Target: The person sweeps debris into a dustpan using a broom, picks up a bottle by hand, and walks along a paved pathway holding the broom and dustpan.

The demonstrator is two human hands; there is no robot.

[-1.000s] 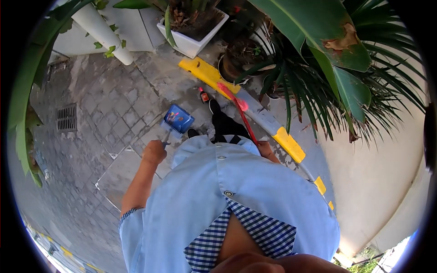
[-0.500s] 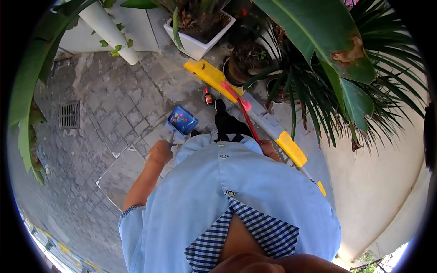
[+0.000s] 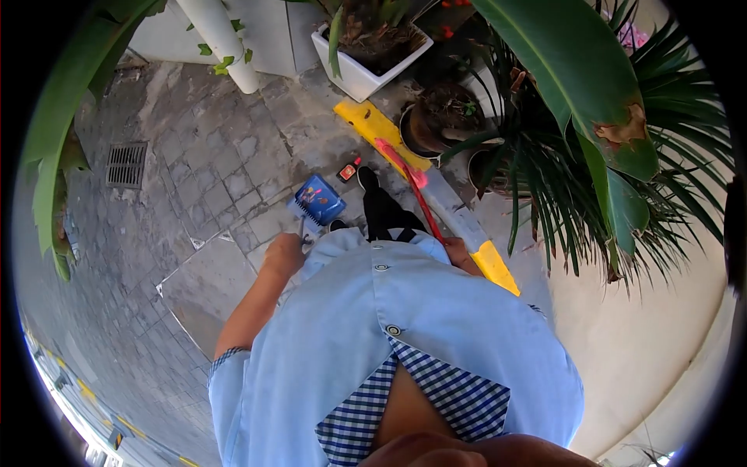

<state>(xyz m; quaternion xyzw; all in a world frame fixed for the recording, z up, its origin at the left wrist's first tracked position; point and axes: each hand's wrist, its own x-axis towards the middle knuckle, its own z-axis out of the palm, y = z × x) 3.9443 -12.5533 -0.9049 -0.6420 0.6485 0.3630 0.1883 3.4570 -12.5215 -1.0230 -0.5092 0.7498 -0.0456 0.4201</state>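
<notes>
At the left, my left hand (image 3: 284, 254) is closed around the handle of a blue dustpan (image 3: 323, 201), whose toothed edge faces my side. Several small colourful bits show in the pan. On the other side of my body, my right hand (image 3: 461, 254) grips the red stick of a broom (image 3: 427, 212). The broom's pink bristles lie over the yellow kerb. Between dustpan and kerb, a small bottle (image 3: 348, 172) with a red cap and a dark, red-labelled body lies on the paving, close to my shoe (image 3: 368, 178).
A yellow-and-grey kerb (image 3: 372, 124) runs diagonally along the right. Behind it stand a white square planter (image 3: 360, 80), round pots (image 3: 424, 131) and spiky-leaved plants (image 3: 576, 206). A drain grate (image 3: 126, 165) is set into the grey paving at left, and a white pipe (image 3: 222, 47) stands by the wall.
The view has turned, so the plants and kerb sit further right. The bottle has swung round, its cap now pointing up and right. Both hands keep their grips.
</notes>
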